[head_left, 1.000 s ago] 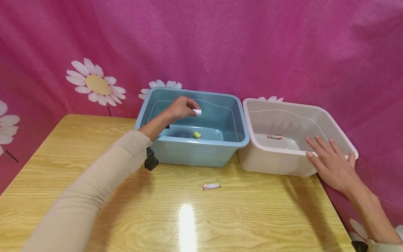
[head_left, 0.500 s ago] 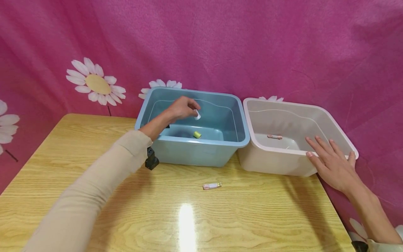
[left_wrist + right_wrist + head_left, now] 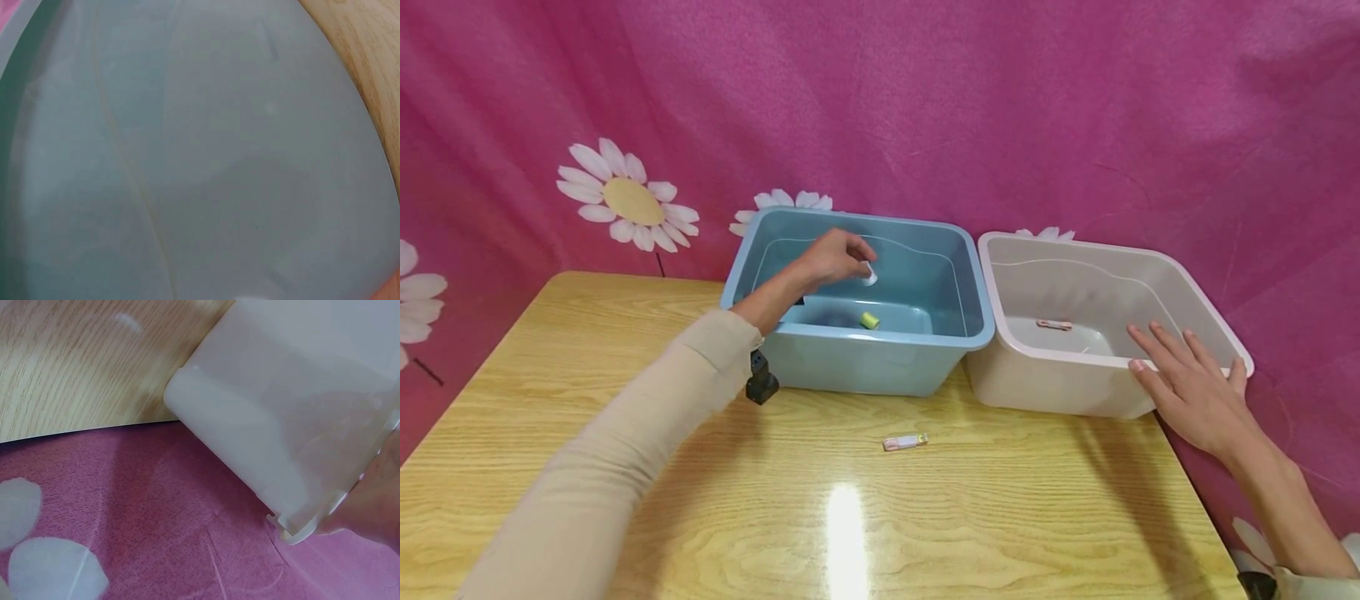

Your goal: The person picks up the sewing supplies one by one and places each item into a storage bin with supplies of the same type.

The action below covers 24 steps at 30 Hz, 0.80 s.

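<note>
In the head view, my left hand [image 3: 837, 257] hangs inside the blue bin [image 3: 857, 364], pinching a small white spool [image 3: 868, 274] between thumb and fingers, which partly cover it. A yellow-green spool [image 3: 869, 321] lies on that bin's floor below the hand. The left wrist view shows only the bin's wall [image 3: 219, 125]. My right hand [image 3: 1202, 404] rests with spread fingers on the front rim of the pale beige bin [image 3: 1060, 385]; the right wrist view shows some of its fingers [image 3: 369, 509] at the rim. Inside that bin lies a pinkish nail clipper [image 3: 1055, 325].
On the wooden table [image 3: 760, 508], in front of the bins, lies another nail clipper [image 3: 906, 442]. Both bins stand side by side against a pink curtain [image 3: 887, 108] with daisies. The beige bin's right corner overhangs the table's right edge.
The white spool has tilted in my left fingers, from lying sideways to pointing downward. My left hand has barely moved, and my right hand stays on the rim.
</note>
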Each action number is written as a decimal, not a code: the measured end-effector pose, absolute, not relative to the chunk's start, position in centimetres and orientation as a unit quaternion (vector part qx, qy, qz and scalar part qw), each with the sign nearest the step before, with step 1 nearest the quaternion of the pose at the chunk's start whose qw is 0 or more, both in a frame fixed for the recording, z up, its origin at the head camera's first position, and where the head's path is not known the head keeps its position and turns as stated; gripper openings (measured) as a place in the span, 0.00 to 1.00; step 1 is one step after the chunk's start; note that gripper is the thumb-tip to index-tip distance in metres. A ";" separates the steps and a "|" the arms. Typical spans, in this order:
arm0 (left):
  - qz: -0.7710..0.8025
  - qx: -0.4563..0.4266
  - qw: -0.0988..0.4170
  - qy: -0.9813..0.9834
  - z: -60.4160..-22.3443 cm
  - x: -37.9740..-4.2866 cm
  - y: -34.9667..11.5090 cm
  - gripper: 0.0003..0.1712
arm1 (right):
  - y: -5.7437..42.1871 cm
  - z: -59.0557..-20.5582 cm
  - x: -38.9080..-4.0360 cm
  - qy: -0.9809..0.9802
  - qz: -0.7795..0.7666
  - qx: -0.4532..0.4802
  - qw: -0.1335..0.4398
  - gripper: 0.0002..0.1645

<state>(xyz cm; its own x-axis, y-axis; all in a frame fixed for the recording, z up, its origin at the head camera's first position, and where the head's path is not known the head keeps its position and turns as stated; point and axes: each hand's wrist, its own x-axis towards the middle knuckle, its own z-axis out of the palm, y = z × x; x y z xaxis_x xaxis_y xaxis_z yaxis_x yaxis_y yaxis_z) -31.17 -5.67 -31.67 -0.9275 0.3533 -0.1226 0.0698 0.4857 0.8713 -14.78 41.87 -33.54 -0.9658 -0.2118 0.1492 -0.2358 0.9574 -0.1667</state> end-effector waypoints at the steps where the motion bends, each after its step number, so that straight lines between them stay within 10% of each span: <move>1: 0.490 0.125 0.144 0.851 -31.7 -31.2 -5.7 0.19 | 41.9 -33.5 -14.8 -0.987 0.092 0.113 0.065 0.33; 24: 0.443 0.180 0.228 0.848 -31.5 -30.9 -6.0 0.30 | 41.9 -33.5 -14.7 -0.988 0.090 0.111 0.062 0.33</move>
<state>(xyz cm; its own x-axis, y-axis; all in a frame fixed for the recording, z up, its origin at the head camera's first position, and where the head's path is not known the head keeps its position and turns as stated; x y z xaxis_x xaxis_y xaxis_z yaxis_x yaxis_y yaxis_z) -30.89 -6.04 -31.48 -0.8312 0.5072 -0.2277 0.1028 0.5426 0.8337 -14.69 41.89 -33.51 -0.9675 -0.2084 0.1429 -0.2308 0.9591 -0.1638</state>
